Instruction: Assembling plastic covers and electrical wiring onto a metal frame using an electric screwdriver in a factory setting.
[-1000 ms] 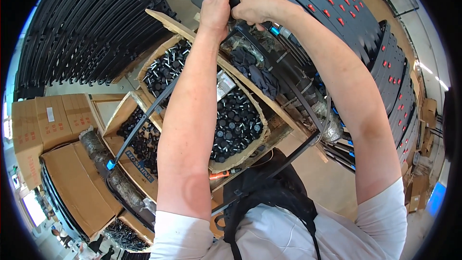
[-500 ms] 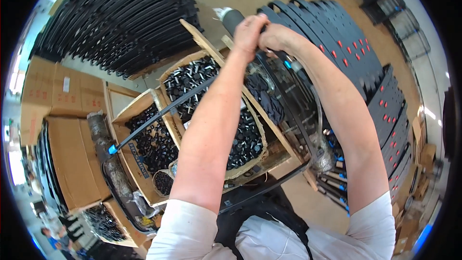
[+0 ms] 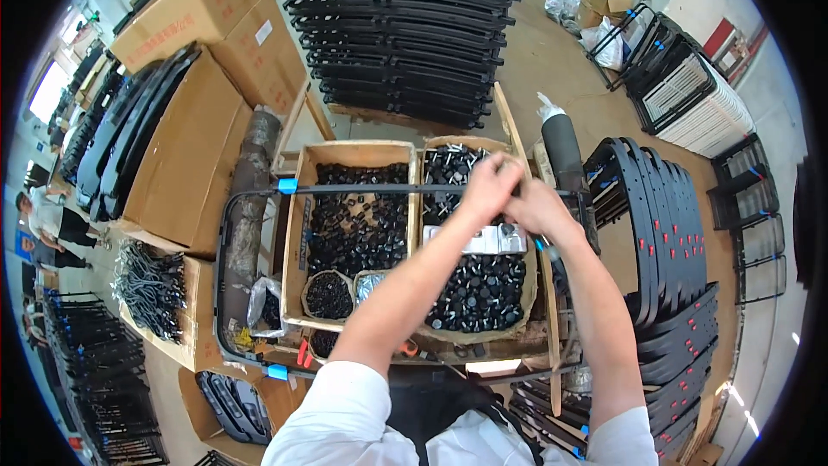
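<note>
At the far left, another person (image 3: 39, 224) is standing beyond stacked cardboard cartons (image 3: 185, 147), and a bundle of black parts (image 3: 151, 280) is lying on a lower carton. A black metal frame (image 3: 259, 192) with blue tape is resting across two open boxes: the left box (image 3: 354, 233) is holding black plastic fittings and two small bowls, the right box (image 3: 479, 280) is holding black round caps. Above the right box, the left hand (image 3: 487, 185) is curling its fingers together at the frame's top bar, touching the right hand (image 3: 539, 207), whose fingers are bunching closed there too; whether either is pinching a small part cannot be told. A black roll (image 3: 561, 147) is standing just beyond, and black chair panels (image 3: 660, 207) are leaning at the right.
</note>
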Available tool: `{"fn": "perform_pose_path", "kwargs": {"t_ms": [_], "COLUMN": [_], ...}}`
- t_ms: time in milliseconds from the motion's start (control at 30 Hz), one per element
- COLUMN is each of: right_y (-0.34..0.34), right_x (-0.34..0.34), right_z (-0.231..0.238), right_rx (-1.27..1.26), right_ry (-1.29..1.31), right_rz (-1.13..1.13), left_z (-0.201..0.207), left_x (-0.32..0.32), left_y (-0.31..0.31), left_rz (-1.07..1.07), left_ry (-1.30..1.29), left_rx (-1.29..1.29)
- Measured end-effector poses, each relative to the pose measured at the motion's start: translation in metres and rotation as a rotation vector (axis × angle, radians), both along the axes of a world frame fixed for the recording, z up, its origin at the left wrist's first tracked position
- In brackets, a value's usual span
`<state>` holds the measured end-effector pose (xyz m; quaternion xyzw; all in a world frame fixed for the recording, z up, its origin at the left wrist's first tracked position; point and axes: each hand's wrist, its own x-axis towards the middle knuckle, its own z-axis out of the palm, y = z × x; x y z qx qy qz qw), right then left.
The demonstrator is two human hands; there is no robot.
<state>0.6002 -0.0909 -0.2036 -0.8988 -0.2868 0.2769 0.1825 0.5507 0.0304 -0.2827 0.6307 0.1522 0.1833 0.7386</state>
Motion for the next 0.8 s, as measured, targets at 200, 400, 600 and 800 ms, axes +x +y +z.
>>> {"fn": "perform_pose_path", "kwargs": {"t_ms": [200,400,600,800], "right_y": [0.108,0.153,0.160,0.158], "right_x": [-0.033,-0.074,-0.073,-0.061], "right_z": [0.021,0.027,0.018,0.006], "right_rx": [0.041,-0.029,-0.131,-0.155], "right_ry": [-0.020,-0.072,-0.045,-0.030], "right_rz": [-0.042,-0.138,-0.172,-0.161], "left_z": [0.028,0.004,-0.001,0.002], "left_x": [-0.030,-0.047,-0.047,-0.044], "left_y": [0.108,0.152,0.156,0.152], "left_rz": [-0.054,-0.123,-0.190,-0.203], "left_ry": [-0.120,-0.070,-0.070,-0.126], "left_rx": [-0.223,-0.248,-0.277,-0.253]}}
